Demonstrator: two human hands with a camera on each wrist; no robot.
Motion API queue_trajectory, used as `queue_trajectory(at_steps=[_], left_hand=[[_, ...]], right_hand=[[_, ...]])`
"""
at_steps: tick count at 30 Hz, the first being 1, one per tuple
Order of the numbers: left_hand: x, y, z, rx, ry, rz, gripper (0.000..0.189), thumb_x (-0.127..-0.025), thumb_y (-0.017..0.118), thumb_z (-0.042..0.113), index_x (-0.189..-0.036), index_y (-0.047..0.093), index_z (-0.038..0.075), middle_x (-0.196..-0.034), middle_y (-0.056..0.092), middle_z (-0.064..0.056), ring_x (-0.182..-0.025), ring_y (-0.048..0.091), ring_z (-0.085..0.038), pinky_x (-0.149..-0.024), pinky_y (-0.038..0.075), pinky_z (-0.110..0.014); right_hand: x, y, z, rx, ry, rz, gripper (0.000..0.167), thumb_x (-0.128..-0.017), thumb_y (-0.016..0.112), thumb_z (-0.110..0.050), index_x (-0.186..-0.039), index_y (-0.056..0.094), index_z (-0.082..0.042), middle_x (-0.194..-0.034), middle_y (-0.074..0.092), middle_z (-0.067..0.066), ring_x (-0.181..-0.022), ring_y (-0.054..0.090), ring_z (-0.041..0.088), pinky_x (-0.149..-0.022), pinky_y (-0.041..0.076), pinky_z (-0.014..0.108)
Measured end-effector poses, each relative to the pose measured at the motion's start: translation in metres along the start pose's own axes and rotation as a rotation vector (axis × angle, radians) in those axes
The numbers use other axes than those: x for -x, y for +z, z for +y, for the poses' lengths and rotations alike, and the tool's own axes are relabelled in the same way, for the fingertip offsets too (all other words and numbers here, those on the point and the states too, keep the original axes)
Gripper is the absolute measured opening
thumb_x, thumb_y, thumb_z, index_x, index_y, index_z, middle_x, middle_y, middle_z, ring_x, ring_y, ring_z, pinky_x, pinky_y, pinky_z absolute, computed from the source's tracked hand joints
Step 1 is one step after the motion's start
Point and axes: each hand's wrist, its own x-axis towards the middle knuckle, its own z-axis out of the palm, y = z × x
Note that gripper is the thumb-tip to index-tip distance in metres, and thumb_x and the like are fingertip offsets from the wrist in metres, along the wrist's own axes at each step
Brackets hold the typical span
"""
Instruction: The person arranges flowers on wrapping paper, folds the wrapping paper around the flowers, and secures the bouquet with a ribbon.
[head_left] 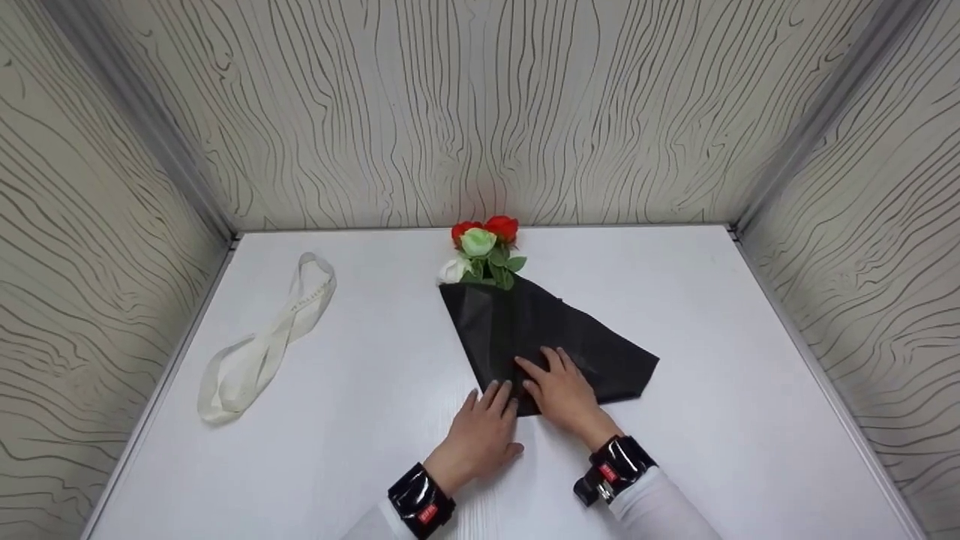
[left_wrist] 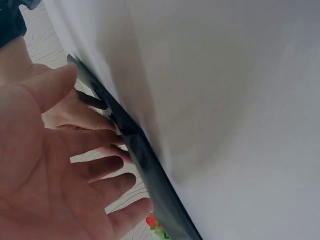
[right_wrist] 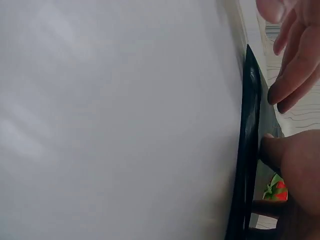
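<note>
A small bunch of artificial roses (head_left: 478,242), red, pale green and white with green leaves, pokes out of the top of black wrapping paper (head_left: 592,345). The left side of the paper is folded across the stems, which are hidden; its right side spreads flat. My left hand (head_left: 484,439) touches the paper's lower left edge with its fingertips, fingers straight in the left wrist view. Just right of it, my right hand (head_left: 564,394) presses on the paper near the fold with spread fingers. In the right wrist view, the paper's edge (right_wrist: 245,145) runs below the fingertips.
A looped cream ribbon (head_left: 262,352) with faint lettering lies on the white table (head_left: 360,465) at the left. Wood-patterned panels (head_left: 465,112) stand behind the table and along both sides. Each wrist wears a black strap (head_left: 421,499).
</note>
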Motion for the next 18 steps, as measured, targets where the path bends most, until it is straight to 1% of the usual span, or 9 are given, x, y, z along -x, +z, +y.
queue_trajectory(at_steps=[5,7,9,11,13,16,18], left_hand=[[-0.004,0.004,-0.001,0.019,0.02,0.019,0.065,-0.083,0.047,0.055,-0.132,0.043,0.012,-0.139,0.034,-0.009,-0.127,0.028,-0.027,-0.098,0.028,-0.045],[-0.006,0.005,-0.001,0.035,0.02,0.032,0.065,-0.083,0.048,0.054,-0.132,0.042,0.011,-0.138,0.034,-0.009,-0.127,0.029,-0.027,-0.099,0.027,-0.044],[-0.007,0.006,-0.002,0.052,0.022,0.045,0.065,-0.084,0.049,0.053,-0.133,0.042,0.01,-0.138,0.035,-0.01,-0.127,0.028,-0.027,-0.099,0.027,-0.045],[-0.008,0.007,-0.002,0.068,0.024,0.056,0.065,-0.084,0.05,0.051,-0.132,0.042,0.009,-0.138,0.035,-0.01,-0.127,0.028,-0.027,-0.1,0.026,-0.045],[-0.009,0.008,-0.003,0.07,0.023,0.061,0.065,-0.084,0.05,0.051,-0.132,0.042,0.009,-0.138,0.034,-0.011,-0.127,0.028,-0.028,-0.1,0.025,-0.045],[-0.01,0.009,-0.004,0.058,0.015,0.062,0.066,-0.083,0.05,0.052,-0.132,0.043,0.008,-0.138,0.034,-0.012,-0.127,0.028,-0.028,-0.1,0.025,-0.045],[-0.011,0.01,-0.004,0.051,0.008,0.061,0.066,-0.083,0.05,0.053,-0.131,0.043,0.008,-0.138,0.034,-0.012,-0.128,0.027,-0.028,-0.1,0.026,-0.045]], right_hand=[[0.006,-0.014,0.007,-0.127,-0.001,0.098,0.034,-0.089,0.053,-0.021,-0.122,0.055,-0.013,-0.135,0.033,0.017,-0.127,0.024,0.034,-0.097,0.028,0.047],[0.011,-0.021,0.012,-0.17,0.035,0.124,0.035,-0.088,0.055,-0.02,-0.121,0.055,-0.01,-0.135,0.033,0.017,-0.127,0.025,0.033,-0.097,0.029,0.046],[0.02,-0.029,0.018,-0.204,0.097,0.14,0.038,-0.086,0.056,-0.02,-0.121,0.054,-0.006,-0.134,0.034,0.019,-0.125,0.028,0.033,-0.096,0.03,0.046],[0.031,-0.035,0.026,-0.23,0.183,0.144,0.042,-0.086,0.058,-0.021,-0.122,0.051,-0.002,-0.131,0.036,0.021,-0.121,0.032,0.035,-0.094,0.033,0.047],[0.042,-0.04,0.036,-0.233,0.271,0.138,0.046,-0.085,0.058,-0.023,-0.122,0.049,0.002,-0.127,0.038,0.024,-0.117,0.036,0.037,-0.091,0.034,0.049],[0.059,-0.045,0.049,-0.191,0.389,0.121,0.051,-0.084,0.059,-0.025,-0.119,0.047,0.01,-0.12,0.04,0.028,-0.109,0.041,0.042,-0.083,0.038,0.052],[0.068,-0.047,0.057,-0.14,0.445,0.102,0.053,-0.082,0.06,-0.027,-0.112,0.049,0.015,-0.114,0.042,0.032,-0.103,0.043,0.045,-0.076,0.04,0.054]])
